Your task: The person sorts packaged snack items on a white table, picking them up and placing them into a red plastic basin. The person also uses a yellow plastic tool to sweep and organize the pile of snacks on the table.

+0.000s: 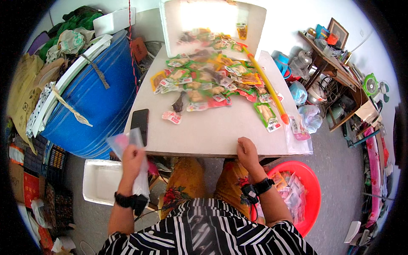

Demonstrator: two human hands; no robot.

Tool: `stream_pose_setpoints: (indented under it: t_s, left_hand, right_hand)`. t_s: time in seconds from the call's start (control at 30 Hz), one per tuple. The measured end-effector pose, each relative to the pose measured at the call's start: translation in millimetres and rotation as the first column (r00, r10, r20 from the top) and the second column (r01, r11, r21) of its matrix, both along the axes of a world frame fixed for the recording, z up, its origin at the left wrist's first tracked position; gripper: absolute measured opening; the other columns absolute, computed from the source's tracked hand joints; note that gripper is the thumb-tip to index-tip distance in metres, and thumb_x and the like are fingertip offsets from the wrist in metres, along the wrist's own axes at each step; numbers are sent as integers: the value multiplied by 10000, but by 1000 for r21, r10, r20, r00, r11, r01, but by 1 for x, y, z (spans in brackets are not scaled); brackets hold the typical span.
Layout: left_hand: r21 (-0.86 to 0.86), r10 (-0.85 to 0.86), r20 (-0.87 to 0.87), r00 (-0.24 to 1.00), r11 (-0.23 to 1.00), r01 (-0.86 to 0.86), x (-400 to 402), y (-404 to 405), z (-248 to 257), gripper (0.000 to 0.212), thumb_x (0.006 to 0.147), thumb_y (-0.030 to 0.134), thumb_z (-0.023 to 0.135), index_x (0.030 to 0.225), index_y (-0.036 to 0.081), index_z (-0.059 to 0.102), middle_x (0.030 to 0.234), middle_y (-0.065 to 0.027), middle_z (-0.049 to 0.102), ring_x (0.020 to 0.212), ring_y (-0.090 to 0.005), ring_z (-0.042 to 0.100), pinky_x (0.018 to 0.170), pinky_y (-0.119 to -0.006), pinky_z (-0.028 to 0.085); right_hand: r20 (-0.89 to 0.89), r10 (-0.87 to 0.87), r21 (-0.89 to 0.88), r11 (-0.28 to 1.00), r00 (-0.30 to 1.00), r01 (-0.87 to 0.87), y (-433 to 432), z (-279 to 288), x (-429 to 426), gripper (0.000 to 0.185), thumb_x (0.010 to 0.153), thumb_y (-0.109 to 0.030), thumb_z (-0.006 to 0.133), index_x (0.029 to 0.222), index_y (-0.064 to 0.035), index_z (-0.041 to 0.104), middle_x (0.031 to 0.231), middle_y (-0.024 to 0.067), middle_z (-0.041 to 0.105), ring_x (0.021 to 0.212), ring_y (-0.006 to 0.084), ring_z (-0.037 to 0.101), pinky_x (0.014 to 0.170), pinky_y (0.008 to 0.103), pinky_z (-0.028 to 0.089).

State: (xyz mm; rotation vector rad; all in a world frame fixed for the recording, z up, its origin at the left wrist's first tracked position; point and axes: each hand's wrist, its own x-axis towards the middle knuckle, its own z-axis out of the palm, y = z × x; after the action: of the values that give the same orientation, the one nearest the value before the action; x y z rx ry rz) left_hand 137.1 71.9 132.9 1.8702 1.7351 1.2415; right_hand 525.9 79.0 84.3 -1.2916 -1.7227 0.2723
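Observation:
My left hand point(132, 161) is at the table's left front corner, gripping clear plastic bags point(136, 137) that are blurred and show a pink patch. More of the clear plastic hangs below the wrist. Curled into a loose fist, my right hand point(246, 152) rests at the front edge of the white table point(197, 135), with nothing visible in it. Beyond the hands lies a pile of small sealed food packets point(204, 76), green, yellow and red. One green packet point(265, 114) and a dark packet point(179, 103) lie nearer to me.
A yellow stick point(266, 81) with orange ends crosses the table's right side, beside a clear bag point(299, 135). A phone point(139, 122) lies left. A foam box point(213, 32) stands behind. A red basin point(314, 197) holds packets; a blue barrel point(92, 102) and foam tray point(102, 181) flank me.

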Motion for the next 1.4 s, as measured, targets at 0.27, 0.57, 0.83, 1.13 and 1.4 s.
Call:
stream_pose_setpoints:
  t_s: [0.27,0.57,0.83,1.13,1.4]
  left_hand:
    - [-254,-197,-46,979,950,180,127,50,-11,208,732,226,536,700,28,478,651,-139,518,621,-295,510,548,-373,388]
    - [-290,-283,-9,959,919,269,152,54,-28,179,741,205,507,749,27,500,693,-150,545,655,-304,534,589,-365,416]
    - [-339,-389,234,891,826,450,141,54,-21,228,728,215,558,785,-1,513,699,-137,560,639,-242,540,585,-315,425]
    - [-321,-326,32,945,892,318,149,49,-17,216,722,197,564,805,10,496,690,-113,562,634,-213,541,578,-309,427]
    - [-224,-208,264,942,937,270,148,47,-22,236,733,124,513,931,1,475,650,-107,542,610,-200,529,569,-297,420]
  right_hand:
    - [-335,40,-300,942,941,-147,26,20,-61,234,738,-119,522,920,23,488,820,149,554,743,242,552,652,317,441]
    - [-456,9,-530,801,890,-279,54,14,-110,371,727,-159,549,1024,42,452,828,102,552,711,146,534,614,267,444]
    - [-619,-76,-598,691,781,-406,52,28,-106,264,713,-105,554,935,19,484,806,80,530,695,153,532,582,259,441]
    - [-666,-2,-528,707,746,-470,50,32,-100,225,717,-90,547,908,12,486,807,65,523,719,140,517,605,246,434]
    - [-658,-63,-571,691,750,-444,59,29,-110,256,698,-70,502,944,3,490,782,89,525,627,156,529,542,269,442]
